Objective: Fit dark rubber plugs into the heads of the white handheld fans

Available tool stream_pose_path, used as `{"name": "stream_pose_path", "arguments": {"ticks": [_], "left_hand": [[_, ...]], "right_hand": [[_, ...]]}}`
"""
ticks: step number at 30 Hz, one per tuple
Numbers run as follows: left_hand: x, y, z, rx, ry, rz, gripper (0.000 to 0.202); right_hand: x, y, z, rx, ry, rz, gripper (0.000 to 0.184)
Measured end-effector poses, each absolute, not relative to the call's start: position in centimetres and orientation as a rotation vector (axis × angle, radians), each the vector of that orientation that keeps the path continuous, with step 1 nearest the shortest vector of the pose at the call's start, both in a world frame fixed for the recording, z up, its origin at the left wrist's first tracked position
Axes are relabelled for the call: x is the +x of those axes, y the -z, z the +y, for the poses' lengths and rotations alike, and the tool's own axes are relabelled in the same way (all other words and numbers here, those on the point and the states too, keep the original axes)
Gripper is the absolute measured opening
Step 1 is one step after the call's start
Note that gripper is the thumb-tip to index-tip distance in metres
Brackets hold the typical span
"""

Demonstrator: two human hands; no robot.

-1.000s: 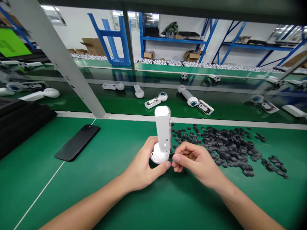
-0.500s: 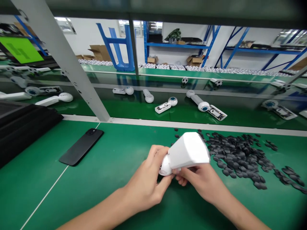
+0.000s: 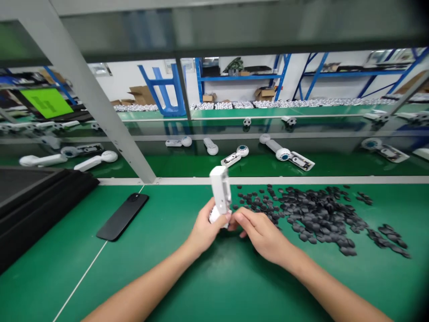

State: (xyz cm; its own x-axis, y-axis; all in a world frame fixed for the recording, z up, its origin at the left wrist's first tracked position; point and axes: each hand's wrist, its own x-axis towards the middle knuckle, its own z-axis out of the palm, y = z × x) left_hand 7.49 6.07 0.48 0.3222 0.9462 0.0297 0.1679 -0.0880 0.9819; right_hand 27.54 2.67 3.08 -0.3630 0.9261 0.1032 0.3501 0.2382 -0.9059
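Note:
My left hand (image 3: 207, 228) is closed round the ball-shaped end of a white plastic housing (image 3: 219, 190). The housing's boxy handle points upward, its side with a recess facing right. Close against the ball's right side, my right hand (image 3: 263, 232) has its fingers pinched together. Whether a small part sits between those fingertips is hidden. Small black pieces (image 3: 315, 212) lie in a loose heap on the green bench, just beyond and to the right of my right hand.
A black phone (image 3: 123, 217) rests on the bench at left, beside a dark stacked mat (image 3: 50, 205). Behind a pale rail, a green conveyor (image 3: 187, 165) carries several white housings, some opened. A slanted grey post (image 3: 110, 125) rises at left; blue shelving stands at the back.
The housing has turned from handle toward me to handle upright, and sits further left. My right hand has come out from beneath it to its right side. The camera view has tilted up.

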Motion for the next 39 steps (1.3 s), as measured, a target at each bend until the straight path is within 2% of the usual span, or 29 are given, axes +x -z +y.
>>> {"name": "stream_pose_path", "arguments": {"ticks": [4,7,10,12,15,18,23,28,34,37,39], "left_hand": [[7.2,-1.3,10.8,1.554,-0.934,1.337,0.038],[6.3,-2.8,15.3,1.606,-0.872,1.508,0.037],[5.5,-4.6,19.9,1.672,-0.715,1.732,0.042],[5.4,-6.2,22.6,1.759,-0.587,1.860,0.035],[7.4,-8.6,25.8,1.986,-0.466,1.942,0.037],[12.3,-10.0,28.2,2.275,-0.432,1.833,0.050],[23.6,-7.7,30.7,2.435,-0.268,1.580,0.044],[30.3,-4.8,31.2,2.259,-0.214,1.621,0.039],[29.4,-5.6,29.8,2.018,-0.341,1.439,0.036],[26.3,-6.2,26.8,1.903,-0.452,1.283,0.038],[23.4,-6.4,24.0,1.830,-0.534,1.201,0.048]], "right_hand": [[30.6,-5.1,3.5,-1.260,-0.903,-1.983,0.042],[33.0,-5.5,3.5,-1.238,-0.711,-2.257,0.031],[34.3,-4.7,2.9,-1.122,-0.687,-2.453,0.017],[34.6,-4.0,2.3,-1.106,-0.685,-2.530,0.014],[34.3,-3.1,1.6,-1.187,-0.592,-2.601,0.034],[33.5,-2.6,1.1,-1.315,-0.425,-2.648,0.050],[32.3,-2.5,0.4,-1.386,-0.296,-2.676,0.031],[32.1,-2.2,0.8,-1.373,-0.292,-2.664,0.023],[33.7,-0.9,2.6,-1.025,-0.065,-2.530,0.038],[34.2,-0.8,3.4,-0.968,-0.223,-2.382,0.033],[34.4,-1.1,3.7,-0.922,-0.365,-2.217,0.029]]}}
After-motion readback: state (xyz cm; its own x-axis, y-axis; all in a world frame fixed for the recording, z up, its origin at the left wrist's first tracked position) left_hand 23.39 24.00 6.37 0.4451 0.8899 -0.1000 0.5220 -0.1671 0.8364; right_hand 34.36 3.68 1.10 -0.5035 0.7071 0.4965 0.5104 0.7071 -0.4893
